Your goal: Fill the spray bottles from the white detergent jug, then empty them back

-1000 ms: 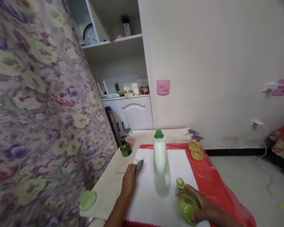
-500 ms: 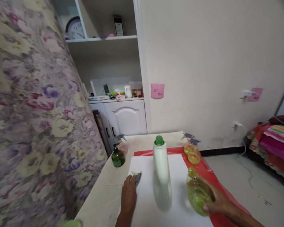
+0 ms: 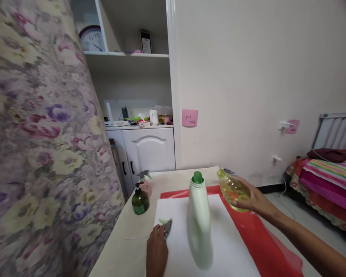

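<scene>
My right hand [image 3: 246,198] is wrapped round a clear yellow bottle [image 3: 233,190], raised and tilted with its open neck toward the upper left. Its neck is close to the large pale green jug [image 3: 200,227], which stands upright, uncapped, with a green spout in its mouth. My left hand [image 3: 157,244] rests at the left side of the white sheet [image 3: 175,209], its fingers closed on a grey spray trigger head [image 3: 168,229]. Behind the yellow bottle, the other spray bottles are mostly hidden.
A dark green pump bottle [image 3: 140,202] and a pink spray bottle [image 3: 145,186] stand at the table's left edge. Red plastic sheeting [image 3: 245,231] lies under the white sheet. A floral curtain [image 3: 46,146] hangs on the left; a cabinet [image 3: 150,148] stands beyond the table.
My right hand has lifted the yellow bottle up and away from me, tipping its neck toward the jug. My left hand stays at the sheet with the trigger head. The view has shifted slightly.
</scene>
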A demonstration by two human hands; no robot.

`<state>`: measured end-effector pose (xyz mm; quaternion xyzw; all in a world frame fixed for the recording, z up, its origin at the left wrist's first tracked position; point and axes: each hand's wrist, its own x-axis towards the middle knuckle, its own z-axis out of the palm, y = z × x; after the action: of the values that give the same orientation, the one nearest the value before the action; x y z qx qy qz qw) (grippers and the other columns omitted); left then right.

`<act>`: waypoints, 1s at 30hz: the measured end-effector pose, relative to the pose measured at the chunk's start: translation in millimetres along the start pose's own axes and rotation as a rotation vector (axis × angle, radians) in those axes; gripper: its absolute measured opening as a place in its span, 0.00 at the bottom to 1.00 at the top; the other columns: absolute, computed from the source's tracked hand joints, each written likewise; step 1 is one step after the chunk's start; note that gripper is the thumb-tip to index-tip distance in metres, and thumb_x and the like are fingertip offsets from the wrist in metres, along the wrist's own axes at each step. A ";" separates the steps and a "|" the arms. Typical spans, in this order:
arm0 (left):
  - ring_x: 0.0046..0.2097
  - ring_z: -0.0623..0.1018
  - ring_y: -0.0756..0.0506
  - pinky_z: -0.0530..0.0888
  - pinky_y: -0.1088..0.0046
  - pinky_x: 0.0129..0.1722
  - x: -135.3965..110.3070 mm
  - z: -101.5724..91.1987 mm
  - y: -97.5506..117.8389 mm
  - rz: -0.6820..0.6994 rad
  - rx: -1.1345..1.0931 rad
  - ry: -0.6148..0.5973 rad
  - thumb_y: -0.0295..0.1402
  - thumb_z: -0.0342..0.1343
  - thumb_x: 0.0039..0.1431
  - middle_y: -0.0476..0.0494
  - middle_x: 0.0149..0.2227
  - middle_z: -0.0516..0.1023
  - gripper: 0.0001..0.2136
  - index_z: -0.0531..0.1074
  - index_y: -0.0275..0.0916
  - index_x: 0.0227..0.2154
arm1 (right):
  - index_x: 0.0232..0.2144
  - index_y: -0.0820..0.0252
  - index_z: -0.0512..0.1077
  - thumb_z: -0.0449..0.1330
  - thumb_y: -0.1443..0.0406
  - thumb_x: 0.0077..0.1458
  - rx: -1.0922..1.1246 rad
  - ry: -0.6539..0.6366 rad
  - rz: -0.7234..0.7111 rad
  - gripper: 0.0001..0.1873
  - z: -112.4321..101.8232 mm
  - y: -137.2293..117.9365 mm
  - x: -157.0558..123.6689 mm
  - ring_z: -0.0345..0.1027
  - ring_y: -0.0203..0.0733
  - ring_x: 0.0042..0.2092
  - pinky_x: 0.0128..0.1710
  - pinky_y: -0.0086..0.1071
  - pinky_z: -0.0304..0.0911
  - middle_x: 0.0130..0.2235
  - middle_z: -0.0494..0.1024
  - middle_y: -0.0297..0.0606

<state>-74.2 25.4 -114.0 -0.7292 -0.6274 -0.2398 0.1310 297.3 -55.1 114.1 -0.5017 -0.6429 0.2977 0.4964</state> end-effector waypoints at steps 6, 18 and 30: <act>0.51 0.74 0.44 0.69 0.70 0.48 -0.7 2.4 0.5 0.005 0.013 0.032 0.14 0.45 0.55 0.41 0.49 0.76 0.22 0.73 0.37 0.49 | 0.59 0.51 0.59 0.68 0.58 0.45 -0.420 0.011 -0.158 0.40 1.0 -19.9 27.2 0.62 0.54 0.58 0.59 0.49 0.57 0.58 0.67 0.43; 0.49 0.75 0.44 0.69 0.70 0.46 -1.4 7.7 -1.6 0.030 0.011 0.099 0.16 0.46 0.56 0.41 0.48 0.76 0.21 0.74 0.38 0.48 | 0.60 0.54 0.58 0.65 0.59 0.47 -0.948 0.003 -0.269 0.39 3.0 -37.5 48.0 0.65 0.53 0.49 0.48 0.44 0.65 0.51 0.69 0.44; 0.48 0.75 0.43 0.70 0.68 0.45 -2.3 13.3 -3.3 0.050 0.000 0.157 0.16 0.46 0.57 0.42 0.46 0.76 0.19 0.73 0.38 0.47 | 0.60 0.55 0.58 0.64 0.62 0.46 -1.132 0.011 -0.375 0.39 3.5 -48.1 56.5 0.66 0.54 0.47 0.46 0.45 0.65 0.52 0.70 0.46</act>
<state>-75.2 30.6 -126.9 -0.7236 -0.5968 -0.2927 0.1856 276.9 -16.9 174.5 -0.5676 -0.7768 -0.1867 0.1990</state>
